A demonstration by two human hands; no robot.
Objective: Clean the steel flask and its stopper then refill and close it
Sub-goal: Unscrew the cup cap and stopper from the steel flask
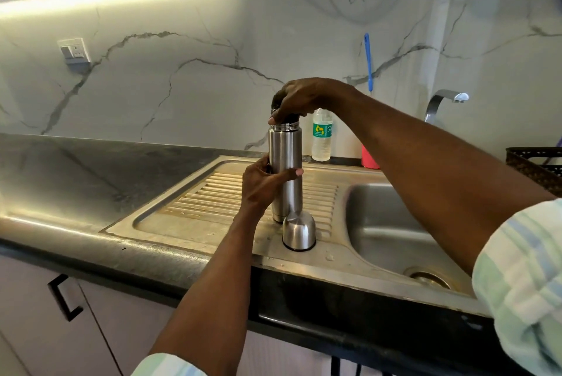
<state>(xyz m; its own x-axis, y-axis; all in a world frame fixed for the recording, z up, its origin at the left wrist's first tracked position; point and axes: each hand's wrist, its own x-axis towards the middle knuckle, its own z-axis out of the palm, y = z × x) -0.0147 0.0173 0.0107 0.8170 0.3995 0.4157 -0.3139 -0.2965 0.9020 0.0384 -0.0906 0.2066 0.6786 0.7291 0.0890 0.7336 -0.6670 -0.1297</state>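
On the far left a wall socket sits above the dark worktop, well apart from the work. The steel flask stands upright on the ribbed draining board of the sink, left of the basin. The left hand wraps its fingers and thumb round the flask's middle, its grip clamped on the body to keep it steady. Above, the right hand is cupped over the mouth, its grip closed round the dark stopper, which sits at the threaded neck; whether it is being screwed in or out I cannot tell, nor whether the flask holds water. The flask looks stiff and smooth, likely slippery if wet, and heavier once filled, so the mid-body hold seems the sound place to take it, with the turning done at the top. Its steel cup stands mouth-down just in front of the base, close enough to be knocked if the flask is tilted forward. Behind and to the right a plastic water bottle stands by the wall, next to a pink cup, with a blue brush hanging above. Further right are the tap and a dark basket.
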